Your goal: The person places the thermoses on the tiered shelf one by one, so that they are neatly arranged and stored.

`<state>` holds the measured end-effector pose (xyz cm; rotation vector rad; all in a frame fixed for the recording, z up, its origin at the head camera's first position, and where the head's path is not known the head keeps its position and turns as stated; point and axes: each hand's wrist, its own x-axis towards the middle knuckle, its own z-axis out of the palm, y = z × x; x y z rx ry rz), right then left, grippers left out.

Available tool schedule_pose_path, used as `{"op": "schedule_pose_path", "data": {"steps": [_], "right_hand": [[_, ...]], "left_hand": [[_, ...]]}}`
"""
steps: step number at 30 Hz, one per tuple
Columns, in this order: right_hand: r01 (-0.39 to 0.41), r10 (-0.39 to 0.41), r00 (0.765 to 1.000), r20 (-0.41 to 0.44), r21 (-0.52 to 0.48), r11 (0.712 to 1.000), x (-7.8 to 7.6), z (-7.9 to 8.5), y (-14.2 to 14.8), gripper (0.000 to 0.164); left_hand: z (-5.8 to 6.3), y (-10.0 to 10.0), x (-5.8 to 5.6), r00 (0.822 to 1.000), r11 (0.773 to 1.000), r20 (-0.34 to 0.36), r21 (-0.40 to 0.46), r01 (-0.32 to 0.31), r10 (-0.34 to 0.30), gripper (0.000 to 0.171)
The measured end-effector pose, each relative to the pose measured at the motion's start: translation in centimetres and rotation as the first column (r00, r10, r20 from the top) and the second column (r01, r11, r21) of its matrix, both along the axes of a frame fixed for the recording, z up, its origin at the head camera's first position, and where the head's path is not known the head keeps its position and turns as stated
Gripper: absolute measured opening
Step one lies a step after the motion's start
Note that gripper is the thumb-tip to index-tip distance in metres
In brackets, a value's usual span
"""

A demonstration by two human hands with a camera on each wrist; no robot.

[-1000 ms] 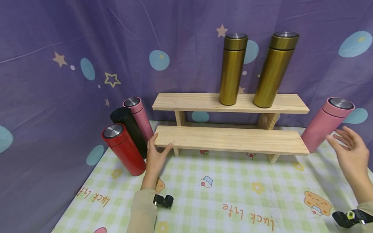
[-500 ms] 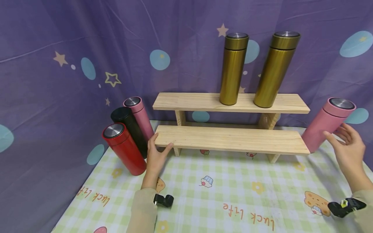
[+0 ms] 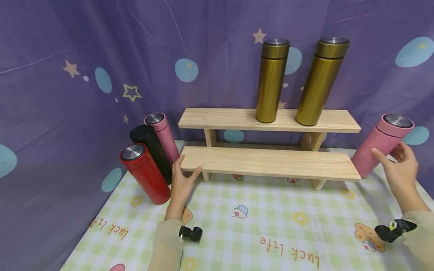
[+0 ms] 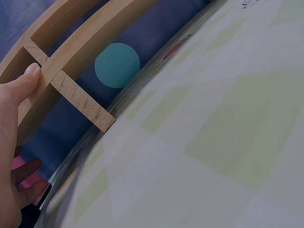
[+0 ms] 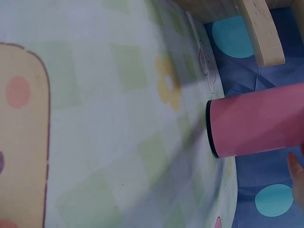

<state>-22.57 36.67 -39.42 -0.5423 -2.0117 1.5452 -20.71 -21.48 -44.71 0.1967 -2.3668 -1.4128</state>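
My left hand [image 3: 181,186] holds the left end of a two-tier wooden shelf [image 3: 268,162], its thumb on the front edge of the lower board. In the left wrist view, that thumb [image 4: 29,78] presses the board while other fingers hang below. On the right, my right hand [image 3: 401,171] curls round a pink thermos [image 3: 376,145], thumb across its front and fingers at its far side. The thermos stands on the cloth beside the shelf's right end. In the right wrist view its lower body [image 5: 256,121] shows, but most of the hand is out of frame.
Two gold thermoses [image 3: 272,82] [image 3: 320,82] stand on the upper board [image 3: 217,118]. Left of the shelf stand a red thermos [image 3: 149,177], a black thermos [image 3: 154,150] and another pink thermos [image 3: 166,135]. A checked cloth [image 3: 271,214] covers the table; a purple curtain [image 3: 217,30] hangs behind.
My right hand has moved left onto the right-hand pink thermos, its thumb now over the front. The left hand, the shelf and the thermoses stay where they were.
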Motion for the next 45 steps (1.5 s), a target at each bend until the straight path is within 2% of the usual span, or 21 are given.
{"op": "schedule_pose_path", "data": {"steps": [8, 13, 19, 23, 28, 32, 39, 42, 45], "right_hand": [[-0.039, 0.029, 0.996, 0.082, 0.113, 0.993, -0.7, -0.7, 0.1, 0.079], [-0.077, 0.066, 0.993, 0.101, 0.119, 0.990, -1.1, -1.1, 0.3, 0.081], [-0.126, 0.109, 0.986, 0.122, 0.140, 0.982, -0.9, -0.7, 0.2, 0.076], [-0.114, 0.097, 0.988, 0.123, 0.140, 0.984, -0.9, -0.8, 0.0, 0.070], [-0.049, 0.037, 0.995, 0.094, 0.123, 0.991, -1.2, -1.1, 0.0, 0.066], [-0.030, 0.020, 0.995, 0.101, 0.092, 0.995, -1.3, -0.7, -0.2, 0.061], [-0.024, 0.013, 0.992, 0.127, 0.086, 0.996, -0.9, -0.6, -0.2, 0.068], [-0.017, 0.007, 0.993, 0.120, 0.089, 0.996, -0.6, -0.8, -0.1, 0.073], [-0.013, 0.004, 0.994, 0.108, 0.080, 0.997, -0.2, -0.7, -0.1, 0.071]], "left_hand": [[0.0, 0.0, 0.1, 1.000, 1.000, 0.013, 0.000, 0.002, -0.002, 0.085], [0.1, 0.1, 0.2, 1.000, 1.000, 0.009, 0.001, 0.004, -0.004, 0.084], [0.0, 0.0, 0.1, 1.000, 1.000, -0.004, -0.009, -0.003, 0.003, 0.084], [0.0, 0.0, 0.1, 1.000, 1.000, -0.004, -0.009, -0.008, 0.008, 0.084], [0.0, 0.1, 0.0, 1.000, 1.000, -0.012, -0.013, -0.015, 0.015, 0.083], [-0.1, 0.1, -0.1, 1.000, 1.000, -0.018, -0.014, -0.017, 0.017, 0.083], [-0.1, 0.1, 0.0, 1.000, 1.000, -0.017, -0.011, -0.019, 0.019, 0.082], [-0.2, 0.1, 0.0, 1.000, 1.000, -0.017, -0.010, -0.018, 0.018, 0.082], [-0.2, 0.1, 0.0, 1.000, 1.000, -0.020, -0.011, -0.019, 0.019, 0.083]]}}
